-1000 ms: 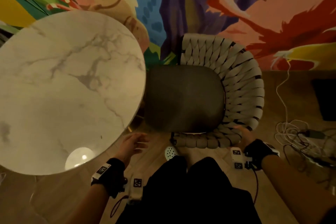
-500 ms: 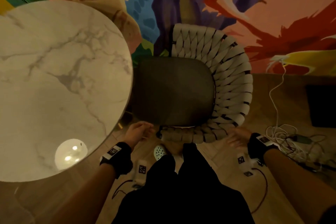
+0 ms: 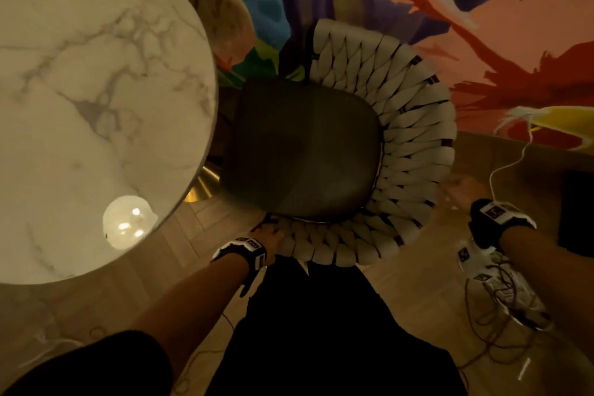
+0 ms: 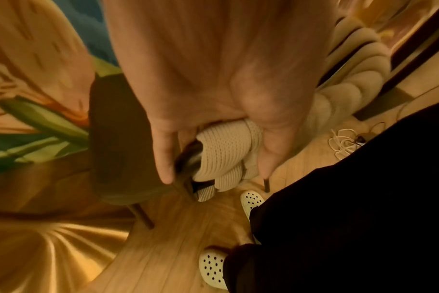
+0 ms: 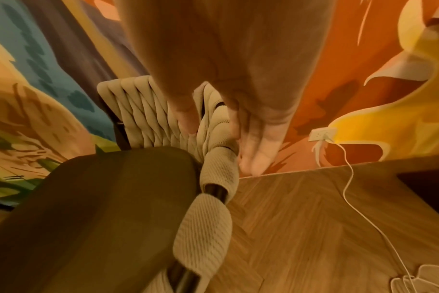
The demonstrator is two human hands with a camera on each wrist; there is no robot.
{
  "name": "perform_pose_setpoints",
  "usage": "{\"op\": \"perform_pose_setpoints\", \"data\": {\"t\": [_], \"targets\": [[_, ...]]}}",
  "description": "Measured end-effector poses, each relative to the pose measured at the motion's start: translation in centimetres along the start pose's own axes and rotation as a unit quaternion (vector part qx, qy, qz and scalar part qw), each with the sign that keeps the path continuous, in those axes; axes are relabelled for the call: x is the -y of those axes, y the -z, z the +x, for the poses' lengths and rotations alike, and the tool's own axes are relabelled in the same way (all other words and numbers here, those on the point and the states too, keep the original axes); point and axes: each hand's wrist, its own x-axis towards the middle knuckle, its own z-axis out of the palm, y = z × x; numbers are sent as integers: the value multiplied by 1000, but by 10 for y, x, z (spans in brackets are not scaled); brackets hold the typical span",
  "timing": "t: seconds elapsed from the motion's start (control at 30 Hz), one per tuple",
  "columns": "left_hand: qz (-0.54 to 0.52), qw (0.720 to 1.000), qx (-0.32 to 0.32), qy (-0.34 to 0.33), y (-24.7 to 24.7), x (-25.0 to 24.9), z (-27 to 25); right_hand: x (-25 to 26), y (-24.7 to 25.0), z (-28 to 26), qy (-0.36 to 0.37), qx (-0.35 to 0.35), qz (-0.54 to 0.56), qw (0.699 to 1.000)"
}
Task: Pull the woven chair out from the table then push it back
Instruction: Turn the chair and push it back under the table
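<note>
The woven chair [image 3: 414, 145] has a cream woven back and a dark seat [image 3: 305, 151]; it stands beside the round marble table [image 3: 96, 106], with the seat's left edge just under the tabletop. My left hand [image 3: 270, 236] grips the near end of the woven rim; in the left wrist view the thumb [image 4: 266, 154] and a finger [image 4: 163, 156] lie on either side of a woven band [image 4: 223, 150]. My right hand [image 3: 459, 186] holds the rim's right side, with the thumb [image 5: 186, 119] inside the weave and nearly straight fingers [image 5: 258, 150] outside.
A painted mural wall stands right behind the chair. A white cable [image 3: 501, 167] runs from a wall socket [image 5: 322, 133] to a tangle of cords [image 3: 508, 292] on the wood floor at right. The table's gold base [image 3: 205, 183] sits under the tabletop. My white shoes [image 4: 251, 200] stand close to the chair legs.
Both hands have come up from below the chair to its rim. The left took hold of the near end; the right moved to the rim's right side.
</note>
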Motion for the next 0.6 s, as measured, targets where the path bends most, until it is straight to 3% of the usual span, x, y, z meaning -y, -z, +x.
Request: {"op": "perform_pose_setpoints", "data": {"t": [0.07,0.17,0.27,0.6], "targets": [[-18,1000,-12,-6,-7,1,16,16,4,10,12,-2,38,999],[-24,998,-53,-19,13,-10,-7,36,6,27,-18,10,126,992],[-2,1000,-23,18,16,-9,-3,42,7,45,-61,-4,185,981],[34,999,3,23,17,4,-12,56,6,54,-52,61,259,963]]}}
